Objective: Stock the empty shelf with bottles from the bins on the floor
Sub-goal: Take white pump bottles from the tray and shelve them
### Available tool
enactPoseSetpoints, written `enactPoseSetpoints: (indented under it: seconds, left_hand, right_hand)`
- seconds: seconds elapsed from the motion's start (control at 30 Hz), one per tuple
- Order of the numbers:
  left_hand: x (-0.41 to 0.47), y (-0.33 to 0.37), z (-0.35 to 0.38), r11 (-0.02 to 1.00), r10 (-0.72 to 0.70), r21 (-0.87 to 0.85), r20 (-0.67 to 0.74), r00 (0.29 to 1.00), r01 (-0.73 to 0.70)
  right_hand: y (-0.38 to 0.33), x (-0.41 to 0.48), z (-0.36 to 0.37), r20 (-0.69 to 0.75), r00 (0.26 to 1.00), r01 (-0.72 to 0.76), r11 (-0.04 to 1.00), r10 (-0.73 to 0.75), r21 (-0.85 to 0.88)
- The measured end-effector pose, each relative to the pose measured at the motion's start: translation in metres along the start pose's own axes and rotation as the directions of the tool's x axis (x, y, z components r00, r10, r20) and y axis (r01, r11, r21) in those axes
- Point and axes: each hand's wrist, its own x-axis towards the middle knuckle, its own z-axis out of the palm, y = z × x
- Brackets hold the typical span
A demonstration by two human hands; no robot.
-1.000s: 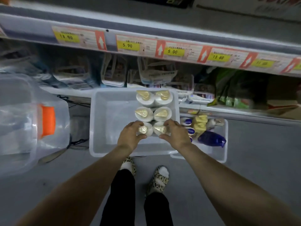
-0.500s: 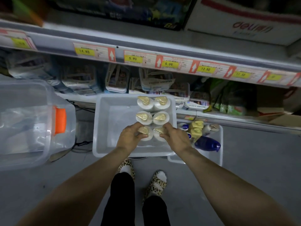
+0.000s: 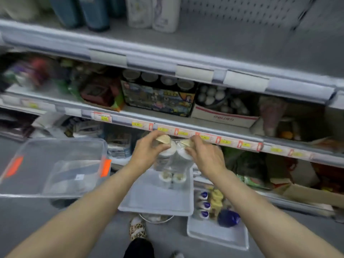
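Note:
My left hand [image 3: 147, 151] grips a white bottle with a gold cap [image 3: 166, 146] by its top. My right hand [image 3: 204, 155] grips a second white bottle [image 3: 183, 148] the same way. Both bottles hang side by side in the air, well above the grey bin [image 3: 156, 200] on the floor. Two more gold-capped bottles [image 3: 172, 177] stand at the far end of that bin. High up is a grey shelf [image 3: 232, 40], bare on its right half, with a few bottles [image 3: 163, 13] at its left.
A clear lidded box with orange clips [image 3: 54, 166] stands at the left. A second grey bin [image 3: 217, 231] at the right holds blue and yellow bottles. Stocked shelves with price tags [image 3: 204, 136] jut out just behind my hands. My feet are below.
Both hands have lifted a bottle each out of the bin, up to price-rail height. The view has tilted up and the upper shelf has come into sight.

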Motion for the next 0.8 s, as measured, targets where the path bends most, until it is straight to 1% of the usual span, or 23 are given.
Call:
enactPoseSetpoints:
  seconds: [0.13, 0.23, 0.3, 0.37, 0.43, 0.53, 0.6, 0.7, 0.8]
  left_hand:
    - [0.017, 0.087, -0.051, 0.992, 0.124, 0.005, -0.093, 0.988, -0.124]
    - [0.025, 0.144, -0.089, 0.982, 0.183, -0.013, -0.198, 0.963, -0.189]
    - [0.029, 0.179, -0.114, 0.965, 0.246, -0.039, -0.208, 0.947, -0.259]
    - [0.035, 0.21, -0.14, 0.945, 0.315, -0.01, -0.228, 0.921, -0.326]
    - [0.043, 0.238, -0.162, 0.928, 0.355, -0.021, -0.261, 0.898, -0.373]
    - [0.06, 0.267, -0.191, 0.902, 0.391, -0.072, -0.287, 0.875, -0.427]
    - [0.073, 0.28, -0.208, 0.888, 0.42, -0.06, -0.295, 0.858, -0.456]
    - [0.096, 0.288, -0.229, 0.874, 0.453, -0.046, -0.28, 0.846, -0.483]
    - [0.121, 0.286, -0.244, 0.861, 0.484, -0.026, -0.266, 0.833, -0.508]
  right_hand:
    - [-0.032, 0.016, -0.101, -0.132, 0.99, 0.055, 0.998, -0.059, -0.033]
    - [-0.055, 0.026, -0.17, -0.205, 0.976, 0.061, 0.997, -0.068, -0.039]
    - [-0.07, 0.034, -0.21, -0.262, 0.961, 0.075, 0.996, -0.086, -0.052]
    - [-0.085, 0.043, -0.247, -0.338, 0.936, 0.083, 0.994, -0.102, -0.071]
    - [-0.099, 0.054, -0.277, -0.398, 0.911, 0.083, 0.993, -0.109, -0.08]
    - [-0.117, 0.075, -0.31, -0.443, 0.89, 0.088, 0.995, -0.103, -0.054]
    - [-0.128, 0.091, -0.322, -0.47, 0.878, 0.094, 0.995, -0.092, -0.021]
    - [-0.141, 0.114, -0.328, -0.513, 0.855, 0.089, 0.996, -0.079, -0.005]
    - [-0.152, 0.14, -0.325, -0.577, 0.814, 0.065, 0.998, -0.068, -0.025]
